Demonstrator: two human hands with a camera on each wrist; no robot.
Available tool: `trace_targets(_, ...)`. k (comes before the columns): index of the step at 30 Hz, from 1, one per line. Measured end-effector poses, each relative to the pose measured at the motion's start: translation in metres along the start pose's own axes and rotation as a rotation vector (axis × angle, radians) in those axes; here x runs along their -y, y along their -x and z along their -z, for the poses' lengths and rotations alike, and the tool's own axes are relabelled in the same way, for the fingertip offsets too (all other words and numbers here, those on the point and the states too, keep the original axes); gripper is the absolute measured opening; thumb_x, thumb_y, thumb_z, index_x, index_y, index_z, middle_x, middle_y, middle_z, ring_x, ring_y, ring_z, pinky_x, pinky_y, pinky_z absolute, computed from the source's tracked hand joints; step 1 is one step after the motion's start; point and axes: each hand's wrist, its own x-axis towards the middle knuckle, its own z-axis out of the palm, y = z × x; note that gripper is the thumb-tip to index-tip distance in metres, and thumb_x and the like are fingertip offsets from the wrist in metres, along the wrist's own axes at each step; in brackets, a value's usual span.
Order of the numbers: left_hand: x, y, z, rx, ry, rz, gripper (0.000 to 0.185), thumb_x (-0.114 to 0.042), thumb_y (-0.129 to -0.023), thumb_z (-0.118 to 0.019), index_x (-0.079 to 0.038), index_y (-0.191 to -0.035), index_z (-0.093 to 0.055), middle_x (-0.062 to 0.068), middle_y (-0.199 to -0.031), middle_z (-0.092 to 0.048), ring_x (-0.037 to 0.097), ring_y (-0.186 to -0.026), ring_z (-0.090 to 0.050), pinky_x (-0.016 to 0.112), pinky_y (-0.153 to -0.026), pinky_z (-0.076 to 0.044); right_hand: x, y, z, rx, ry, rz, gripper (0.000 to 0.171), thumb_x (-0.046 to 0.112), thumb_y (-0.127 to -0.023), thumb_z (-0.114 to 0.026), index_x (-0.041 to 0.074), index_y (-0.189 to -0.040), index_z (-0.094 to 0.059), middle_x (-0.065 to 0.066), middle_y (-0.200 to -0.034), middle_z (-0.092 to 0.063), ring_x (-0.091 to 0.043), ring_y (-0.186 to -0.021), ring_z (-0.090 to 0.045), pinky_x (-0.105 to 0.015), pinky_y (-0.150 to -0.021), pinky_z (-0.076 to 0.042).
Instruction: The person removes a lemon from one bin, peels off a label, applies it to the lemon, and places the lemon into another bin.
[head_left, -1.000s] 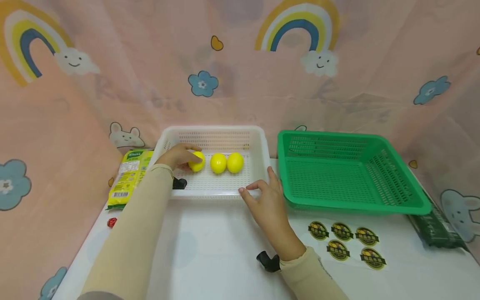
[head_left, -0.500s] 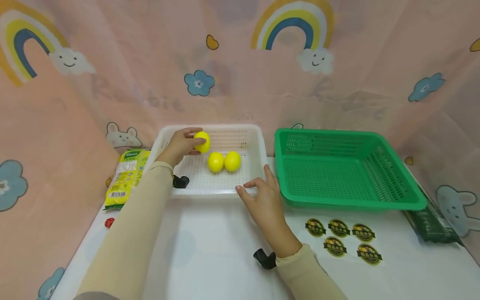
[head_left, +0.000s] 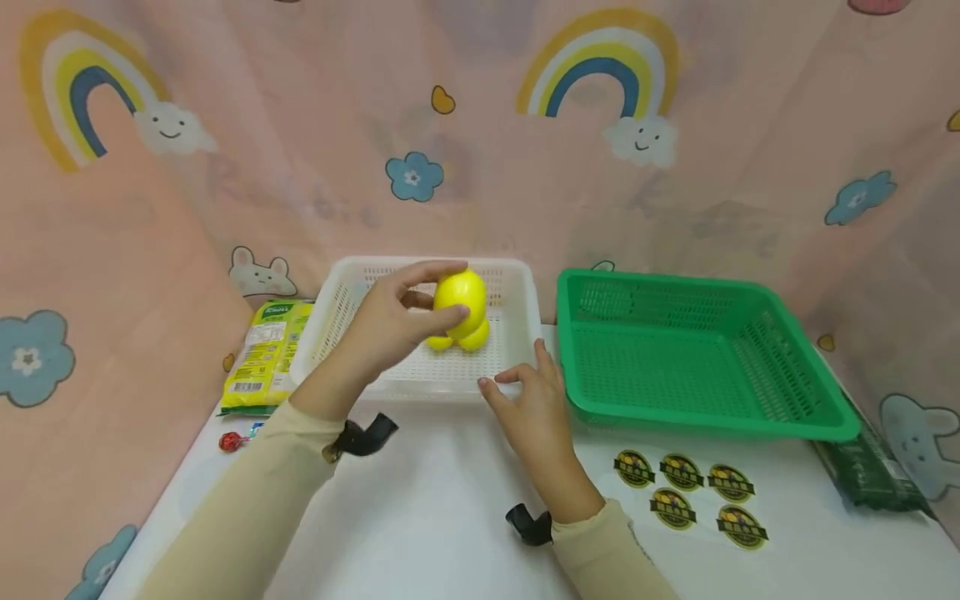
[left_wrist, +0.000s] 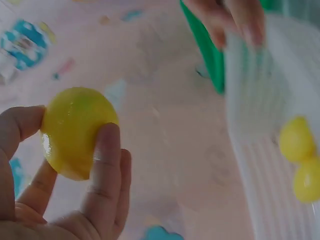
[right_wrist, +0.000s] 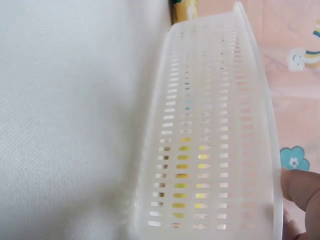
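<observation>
Your left hand (head_left: 390, 321): fingers curled round one lemon (head_left: 460, 294), lifted above the white basket (head_left: 517, 287) near the counter's back edge. Two lemons (head_left: 474, 335) remain inside, probably. Green basket (head_left: 675, 350): empty. Your right hand (head_left: 528, 400): relaxed fingers resting on the white basket's front rim.

The person wears long, close-fitting sleeves of plain beige fabric on both arms, each ending in a snug cuff at the wrist. The left hand (head_left: 390, 321) and the right hand (head_left: 534, 408) are bare, without gloves or rings. A small black mount with a curved, glossy end sits strapped under each wrist, just beside the cuff
</observation>
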Motion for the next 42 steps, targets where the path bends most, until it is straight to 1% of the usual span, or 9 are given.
trace_targets(3,-0.006,0.045,-0.015,-0.026,-0.036,-0.029,0.050,-0.019,-0.092,-0.083,-0.026,-0.140,-0.070,-0.002,-0.139,-0.062,0.028,-0.111,-0.062,0.038,-0.083,-0.062,0.000,0.000,-0.002,-0.018,0.006,0.002,0.033,0.034,-0.093,-0.084,0.003,-0.103,-0.078,-0.020,-0.171,-0.028,-0.045,-0.154,-0.027,-0.060,-0.116,-0.039)
trace_targets(6,0.001,0.085,-0.029,-0.067,-0.006,-0.025,0.049,-0.015,-0.090,-0.086,-0.023,-0.136,-0.073,0.000,-0.139,-0.062,0.030,-0.110,-0.061,0.033,-0.083,-0.062,0.000,0.001,-0.003,-0.026,0.019,-0.003,0.032,0.032,-0.093,-0.084,0.003,-0.104,-0.078,-0.020,-0.171,-0.027,-0.045,-0.154,-0.027,-0.061,-0.115,-0.040)
trace_targets(9,0.017,0.109,-0.043,-0.100,0.056,0.051,0.046,-0.015,-0.088,-0.088,-0.026,-0.132,-0.075,-0.001,-0.137,-0.064,0.029,-0.108,-0.061,0.030,-0.081,-0.062,0.000,0.002,-0.005,-0.033,0.026,-0.003,0.034,0.033,-0.093,-0.084,0.002,-0.105,-0.078,-0.021,-0.171,-0.028,-0.046,-0.154,-0.028,-0.062,-0.113,-0.041)
trace_targets(11,0.033,0.117,-0.054,-0.124,0.074,0.117,0.045,-0.017,-0.087,-0.089,-0.027,-0.129,-0.076,-0.002,-0.135,-0.065,0.027,-0.106,-0.061,0.030,-0.079,-0.062,-0.001,0.003,-0.005,-0.037,0.024,0.002,0.037,0.035,-0.092,-0.084,0.002,-0.106,-0.078,-0.021,-0.170,-0.028,-0.046,-0.154,-0.028,-0.062,-0.113,-0.040)
trace_targets(17,0.082,0.124,-0.085,-0.142,0.022,0.270,0.048,-0.022,-0.086,-0.090,-0.025,-0.131,-0.076,0.002,-0.132,-0.065,0.025,-0.097,-0.061,0.034,-0.071,-0.058,-0.003,0.004,-0.006,-0.053,0.007,0.023,0.036,0.034,-0.092,-0.085,0.002,-0.105,-0.077,-0.022,-0.170,-0.028,-0.046,-0.154,-0.028,-0.063,-0.115,-0.038)
trace_targets(23,0.109,0.126,-0.103,-0.094,-0.062,0.263,0.050,-0.021,-0.086,-0.089,-0.017,-0.134,-0.074,0.008,-0.129,-0.065,0.022,-0.093,-0.061,0.031,-0.072,-0.056,-0.002,0.004,-0.006,-0.042,0.008,0.014,0.035,0.034,-0.093,-0.084,0.002,-0.106,-0.077,-0.022,-0.171,-0.026,-0.045,-0.154,-0.027,-0.062,-0.115,-0.038)
trace_targets(29,0.115,0.126,-0.112,-0.075,-0.149,0.236,0.048,-0.022,-0.086,-0.089,-0.017,-0.132,-0.075,0.005,-0.117,-0.065,0.019,-0.088,-0.053,0.028,-0.074,-0.047,0.001,0.005,-0.006,-0.038,0.018,0.010,0.035,0.033,-0.094,-0.084,0.002,-0.107,-0.076,-0.023,-0.171,-0.024,-0.045,-0.155,-0.027,-0.061,-0.114,-0.039)
trace_targets(38,0.111,0.125,-0.111,-0.050,-0.161,0.235,0.050,-0.023,-0.087,-0.089,-0.016,-0.134,-0.073,0.006,-0.116,-0.066,0.019,-0.087,-0.054,0.029,-0.072,-0.048,0.004,0.007,0.000,0.002,0.064,-0.001,0.035,0.035,-0.095,-0.082,0.003,-0.108,-0.075,-0.023,-0.172,-0.022,-0.045,-0.156,-0.022,-0.064,-0.115,-0.037)
trace_targets(42,0.110,0.125,-0.112,-0.049,-0.284,0.213,0.051,-0.027,-0.087,-0.088,-0.018,-0.135,-0.073,0.007,-0.121,-0.069,0.022,-0.094,-0.057,0.037,-0.079,-0.050,0.007,0.007,0.007,0.035,0.120,0.023,0.039,0.039,-0.098,-0.078,0.004,-0.114,-0.074,-0.025,-0.171,-0.023,-0.045,-0.155,-0.022,-0.066,-0.114,-0.039)
